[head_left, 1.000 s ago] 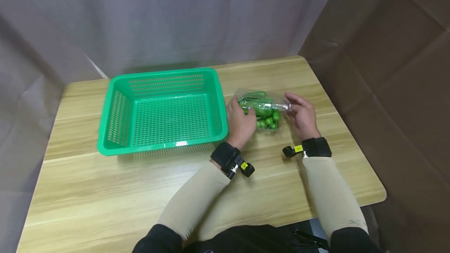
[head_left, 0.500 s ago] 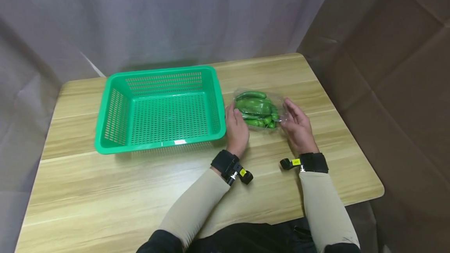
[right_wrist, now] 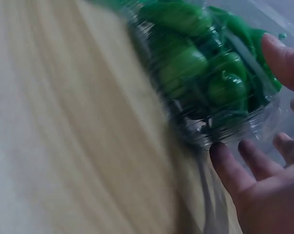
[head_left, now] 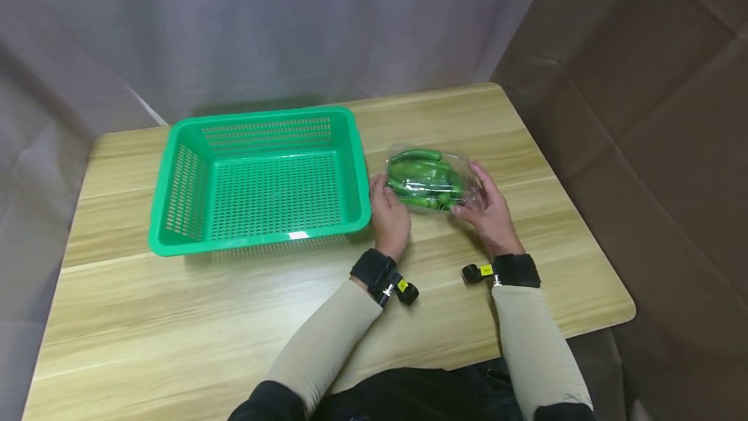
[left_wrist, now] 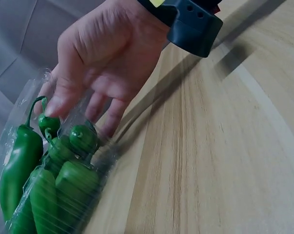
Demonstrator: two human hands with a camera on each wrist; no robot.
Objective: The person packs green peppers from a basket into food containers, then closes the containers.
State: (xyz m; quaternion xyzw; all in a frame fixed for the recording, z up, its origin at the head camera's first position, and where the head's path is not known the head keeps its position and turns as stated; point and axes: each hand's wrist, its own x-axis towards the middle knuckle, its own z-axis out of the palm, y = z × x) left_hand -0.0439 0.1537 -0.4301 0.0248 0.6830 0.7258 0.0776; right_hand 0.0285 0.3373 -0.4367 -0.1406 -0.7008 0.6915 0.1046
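Note:
A clear plastic pack of green peppers (head_left: 422, 174) is between my two hands, to the right of the basket. My left hand (head_left: 390, 219) holds its left end. In the left wrist view, the thumb of that hand (left_wrist: 103, 53) lies on the wrap over a pepper stem and the other fingers reach behind the pack. My right hand (head_left: 492, 218) holds the right end, thumb at the near corner and fingers at the far side. The right wrist view shows fingers (right_wrist: 229, 170) close to the wrinkled wrap, with glossy peppers (right_wrist: 225, 87) under the film.
A green perforated plastic basket (head_left: 260, 239) with nothing in it stands on the left part of the wooden table (head_left: 193, 323), its right rim close beside my left hand. Grey curtain (head_left: 280, 25) hangs behind, brown cloth (head_left: 643, 115) on the right.
My left hand has slid back from over the peppers to the pack's left end. The right hand has moved from the gathered wrap to the near right corner, and the wrap lies flatter.

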